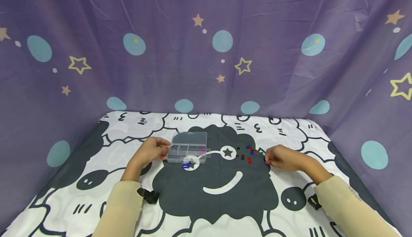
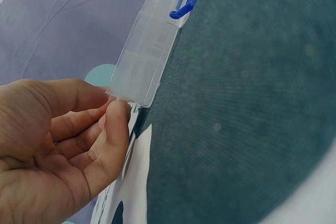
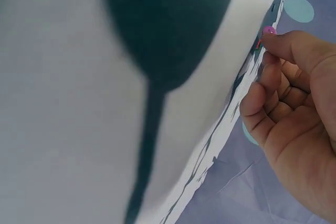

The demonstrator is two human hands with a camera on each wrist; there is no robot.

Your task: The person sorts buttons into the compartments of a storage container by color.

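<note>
A clear plastic box (image 1: 186,153) with compartments lies with its lid raised at the back; its blue latch (image 1: 186,164) faces the front. Pink pieces (image 1: 202,150) sit in a right-hand compartment. My left hand (image 1: 152,153) holds the box's left end; in the left wrist view, the left hand (image 2: 68,135) has thumb and fingertips at the box's corner (image 2: 134,77). My right hand (image 1: 283,157) pinches a small pink button (image 1: 267,162), seen also in the right wrist view as a pink button (image 3: 269,30) at the fingertips of the right hand (image 3: 299,93).
Small red (image 1: 249,160), blue, green and dark brown pieces (image 1: 243,157) lie scattered between the box and my right hand. A cloth with a cartoon sheep print (image 1: 219,205) covers the table. Behind it hangs a purple curtain (image 1: 180,76).
</note>
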